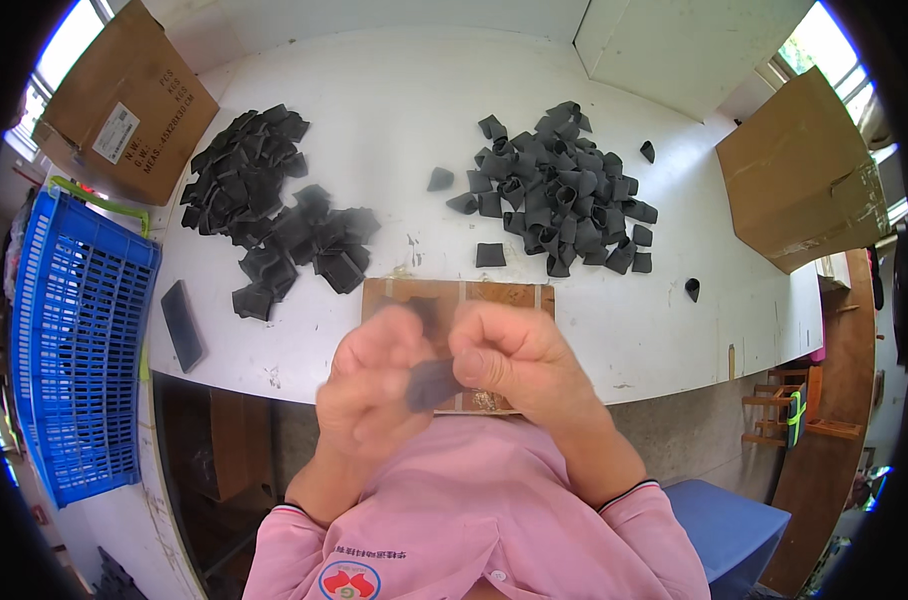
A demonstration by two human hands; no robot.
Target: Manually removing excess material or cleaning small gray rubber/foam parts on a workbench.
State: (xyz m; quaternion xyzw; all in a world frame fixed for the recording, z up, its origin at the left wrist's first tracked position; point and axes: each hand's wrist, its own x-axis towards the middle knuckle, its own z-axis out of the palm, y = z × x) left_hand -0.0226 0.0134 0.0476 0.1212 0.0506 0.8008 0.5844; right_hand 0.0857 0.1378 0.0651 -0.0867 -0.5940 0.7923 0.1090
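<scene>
Close to my body, over the table's front edge, I hold a small dark fabric piece (pixel 432 386) between both hands. My right hand (pixel 519 362) pinches its right side with thumb and forefinger. My left hand (pixel 374 375), partly smeared by motion, is closed around its left side. Behind the hands, another dark piece (pixel 426 312) shows partly over a brown cardboard sheet (pixel 509 293). At the left lies a heap of flat dark pieces (pixel 249 180). A second heap, of pieces curled into short tubes (pixel 564 190), lies right of the middle.
Cardboard boxes stand at the far left (pixel 124 105) and far right (pixel 804 170) of the white table (pixel 394 100). A phone-like dark slab (pixel 182 326) lies near the left edge, beside a blue plastic basket (pixel 84 340). A blue stool (pixel 724 525) is at the lower right.
</scene>
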